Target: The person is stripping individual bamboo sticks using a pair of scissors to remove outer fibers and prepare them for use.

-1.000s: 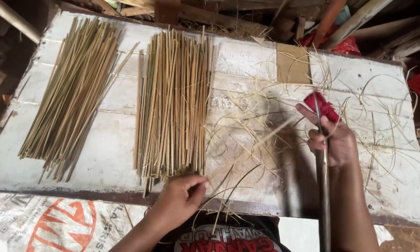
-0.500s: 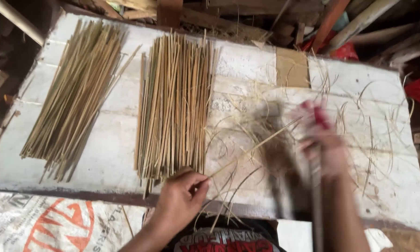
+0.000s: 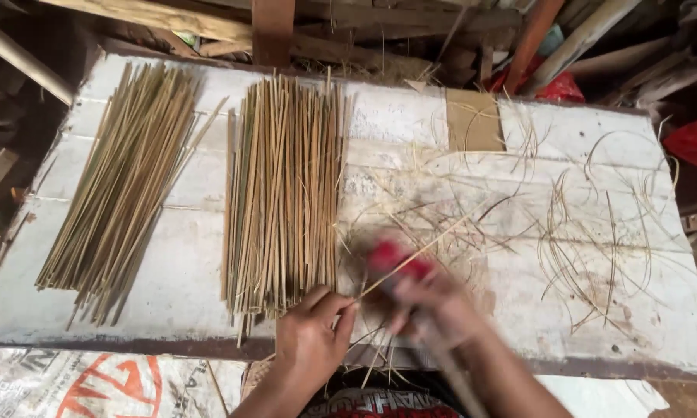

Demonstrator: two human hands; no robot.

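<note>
Right hand (image 3: 433,306) moved left; two bamboo bundles (image 3: 282,193)

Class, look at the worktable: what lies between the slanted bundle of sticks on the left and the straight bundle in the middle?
In the head view, only a bare strip of the white worktable separates the slanted bundle from the straight bundle; nothing lies there.

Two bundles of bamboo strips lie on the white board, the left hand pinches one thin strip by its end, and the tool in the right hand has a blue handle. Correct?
Not quite: the head view shows the handle is red, though blurred. The rest holds: two bundles of bamboo strips lie on the white board, and the left hand pinches one thin strip.
</note>
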